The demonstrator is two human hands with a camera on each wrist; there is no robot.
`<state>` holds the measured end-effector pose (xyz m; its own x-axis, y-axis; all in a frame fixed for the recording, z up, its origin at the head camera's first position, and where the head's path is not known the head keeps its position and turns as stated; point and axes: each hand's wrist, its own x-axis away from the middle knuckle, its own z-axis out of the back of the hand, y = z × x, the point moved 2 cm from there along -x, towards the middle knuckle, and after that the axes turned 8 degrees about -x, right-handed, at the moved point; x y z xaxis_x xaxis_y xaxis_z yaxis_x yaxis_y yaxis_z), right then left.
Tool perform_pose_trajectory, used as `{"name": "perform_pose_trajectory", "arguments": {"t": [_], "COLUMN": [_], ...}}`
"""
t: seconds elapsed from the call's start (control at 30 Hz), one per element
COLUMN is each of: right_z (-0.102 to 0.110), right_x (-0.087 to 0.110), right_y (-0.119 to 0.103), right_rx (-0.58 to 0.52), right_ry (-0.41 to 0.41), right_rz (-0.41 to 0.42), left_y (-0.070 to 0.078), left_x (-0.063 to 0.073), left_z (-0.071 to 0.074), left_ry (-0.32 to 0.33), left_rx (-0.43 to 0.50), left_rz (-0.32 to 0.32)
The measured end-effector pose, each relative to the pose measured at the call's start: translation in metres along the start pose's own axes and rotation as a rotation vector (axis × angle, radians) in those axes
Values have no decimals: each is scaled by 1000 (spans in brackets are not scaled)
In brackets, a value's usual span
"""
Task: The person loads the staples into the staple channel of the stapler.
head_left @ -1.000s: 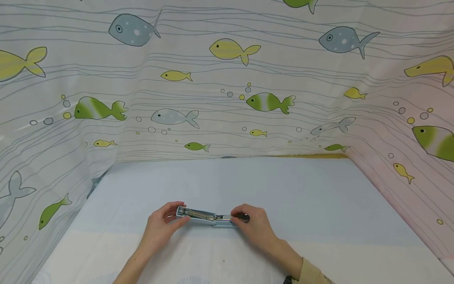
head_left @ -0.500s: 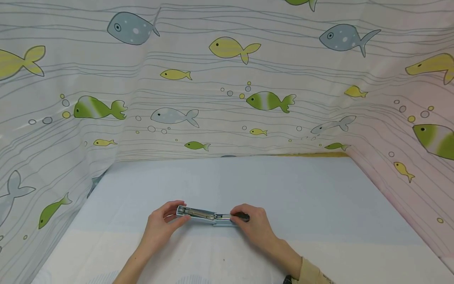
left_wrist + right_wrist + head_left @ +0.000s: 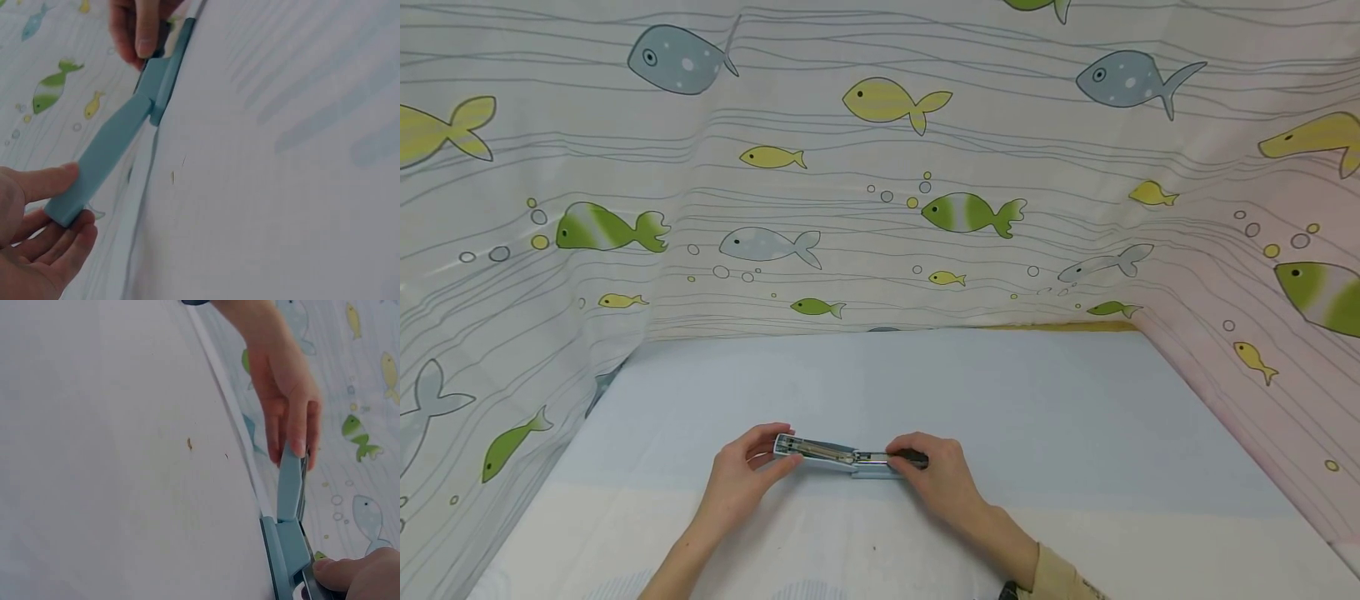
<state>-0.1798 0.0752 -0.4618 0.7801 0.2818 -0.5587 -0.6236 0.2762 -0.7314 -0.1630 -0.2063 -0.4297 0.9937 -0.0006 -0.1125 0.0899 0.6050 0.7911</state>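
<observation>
Left hand (image 3: 743, 472) and right hand (image 3: 942, 477) hold 1 opened stapler (image 3: 826, 454).

Room above the table (image 3: 1000, 400) beyond the stapler (image 3: 822, 452); fish-print cloth (image 3: 880, 242) behind.

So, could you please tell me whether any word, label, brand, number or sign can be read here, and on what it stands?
There is no readable text in any view.
Light-blue stapler: no lettering on its visible casing; details on its metal parts are too small to read.
Fish-print backdrop: only drawings, no letters or numbers.
Tablecloth: pale stripes, no writing.
</observation>
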Motion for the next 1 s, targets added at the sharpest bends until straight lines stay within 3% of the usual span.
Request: {"name": "perform_pose_trajectory", "arguments": {"t": [0.53, 1.0], "right_z": [0, 16], "right_x": [1, 5], "right_y": [0, 3], "right_rx": [11, 80], "right_ry": [-17, -41], "right_rz": [-28, -40], "left_y": [-1, -2], "left_x": [0, 0], "left_z": [1, 0], "left_ry": [-14, -7], "left_rx": [0, 2], "left_rz": [18, 20]}}
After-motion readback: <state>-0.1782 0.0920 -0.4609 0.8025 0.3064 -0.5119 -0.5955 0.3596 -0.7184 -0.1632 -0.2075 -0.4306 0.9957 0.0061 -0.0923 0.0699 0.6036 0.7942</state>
